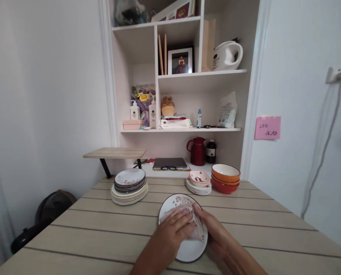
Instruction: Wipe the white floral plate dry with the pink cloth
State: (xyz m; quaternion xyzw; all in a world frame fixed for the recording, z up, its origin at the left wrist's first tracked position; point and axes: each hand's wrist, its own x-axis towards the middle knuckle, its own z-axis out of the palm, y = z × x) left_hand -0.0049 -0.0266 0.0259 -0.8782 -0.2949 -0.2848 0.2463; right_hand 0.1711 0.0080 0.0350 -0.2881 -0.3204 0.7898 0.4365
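Observation:
A white plate [189, 253] with a dark rim and a brown floral pattern is at the front middle of the table, tilted a little. My left hand [173, 231] presses a crumpled pale pink cloth [198, 232] against its face, with the fingers bent over the cloth. Around the plate's right edge is my right hand [215, 231]; its thumb lies at the upper rim beside the cloth, and its other fingers are mostly hidden. Beyond, on the left, stands a stack of plates [129, 190], dark-rimmed ones on top of yellow-rimmed ones.
Small dishes [199, 187] are stacked at the back right, beside nested orange and red bowls [226, 177]. A small wooden riser [116, 153] stands at the back left. Behind the table are a laptop [170, 163] with glasses, a red jug [197, 152] and a dark bottle [211, 151].

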